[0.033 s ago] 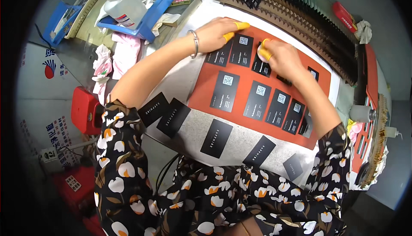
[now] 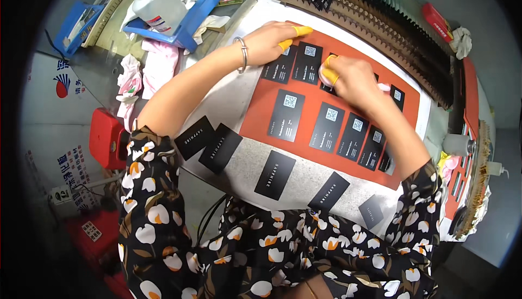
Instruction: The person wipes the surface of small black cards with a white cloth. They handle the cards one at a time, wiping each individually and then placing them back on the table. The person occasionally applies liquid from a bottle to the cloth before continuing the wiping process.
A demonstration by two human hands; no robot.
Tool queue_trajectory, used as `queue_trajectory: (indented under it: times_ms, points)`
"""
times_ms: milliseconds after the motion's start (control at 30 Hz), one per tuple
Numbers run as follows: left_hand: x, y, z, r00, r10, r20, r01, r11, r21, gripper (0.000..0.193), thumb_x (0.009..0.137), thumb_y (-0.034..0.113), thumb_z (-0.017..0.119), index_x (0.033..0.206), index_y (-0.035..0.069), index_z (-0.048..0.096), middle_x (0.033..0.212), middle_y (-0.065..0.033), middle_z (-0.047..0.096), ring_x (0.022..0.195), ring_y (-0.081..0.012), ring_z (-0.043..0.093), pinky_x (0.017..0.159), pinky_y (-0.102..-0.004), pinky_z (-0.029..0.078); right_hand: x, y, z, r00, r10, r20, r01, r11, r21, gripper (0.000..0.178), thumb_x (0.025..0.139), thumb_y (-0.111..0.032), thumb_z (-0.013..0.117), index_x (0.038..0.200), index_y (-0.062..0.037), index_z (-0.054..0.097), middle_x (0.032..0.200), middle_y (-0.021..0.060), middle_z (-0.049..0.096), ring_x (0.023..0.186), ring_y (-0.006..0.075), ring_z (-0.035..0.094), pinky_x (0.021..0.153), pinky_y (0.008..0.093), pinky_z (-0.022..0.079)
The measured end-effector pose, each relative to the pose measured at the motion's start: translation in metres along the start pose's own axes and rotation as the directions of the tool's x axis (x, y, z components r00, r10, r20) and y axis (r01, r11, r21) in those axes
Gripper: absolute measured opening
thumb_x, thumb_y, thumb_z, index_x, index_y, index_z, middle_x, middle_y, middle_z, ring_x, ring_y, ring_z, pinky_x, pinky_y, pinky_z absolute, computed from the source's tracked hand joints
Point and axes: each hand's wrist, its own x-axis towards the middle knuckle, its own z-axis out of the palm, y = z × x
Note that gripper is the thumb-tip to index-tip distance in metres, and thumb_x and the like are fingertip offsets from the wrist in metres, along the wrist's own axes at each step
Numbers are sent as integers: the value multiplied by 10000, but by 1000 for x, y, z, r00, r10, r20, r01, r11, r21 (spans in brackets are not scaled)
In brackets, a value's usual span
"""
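Right fingers (image 2: 330, 74) shifted slightly left, grasping pale cloth (image 2: 324, 81), left fingers (image 2: 302, 30) released over red sheet (image 2: 312, 95)

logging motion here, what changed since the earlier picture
The yellow-capped right hand shifted slightly left and toward the person, keeping hold of a pale soft pad; a pale pink patch now shows beside it. The left hand edged slightly left. The black rectangular cards on the orange-red flat sheet look unmoved.

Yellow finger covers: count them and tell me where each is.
4 visible. On the left hand: left upper cover and left lower cover. On the right hand: right upper cover and right lower cover. More may be hidden beneath the hands.
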Motion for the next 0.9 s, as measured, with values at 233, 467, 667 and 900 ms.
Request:
queue_trajectory:
  times_ms: [233,467,667,900]
  points:
    - [-35,-28,-2,996,-61,-69,67,994,84,444,847,20,436,1284,94,445,1135,-154,532,1085,-326,468,945,-380,360,35,-3,21,988,143,63,-140,989,-57,142,751,-140,570,867,-63,594,784,149,619,728,342,598,624,432,467]
    - [-52,-25,-1,995,-58,-82,62,997,48,474,848,12,439,1303,142,431,1167,-153,520,1089,-329,474,952,-370,369,49,-3,14,979,177,102,-166,980,-112,143,769,-166,574,871,-68,598,788,137,625,736,330,605,627,432,468]
    - [-64,-19,-3,988,-141,-63,129,977,-171,492,842,-22,410,1312,123,415,1216,-130,517,1119,-305,481,958,-345,374,27,-57,33,992,-70,103,64,996,56,94,790,-135,577,798,-45,552,691,143,566,657,339,569,581,418,450]
    - [-64,-33,0,977,-213,-7,186,867,-462,451,875,-33,394,1318,47,402,1211,-89,544,1138,-172,487,990,-284,342,67,-58,51,995,-84,48,85,996,-17,121,741,-164,587,788,-55,563,727,132,608,669,338,591,601,433,466]
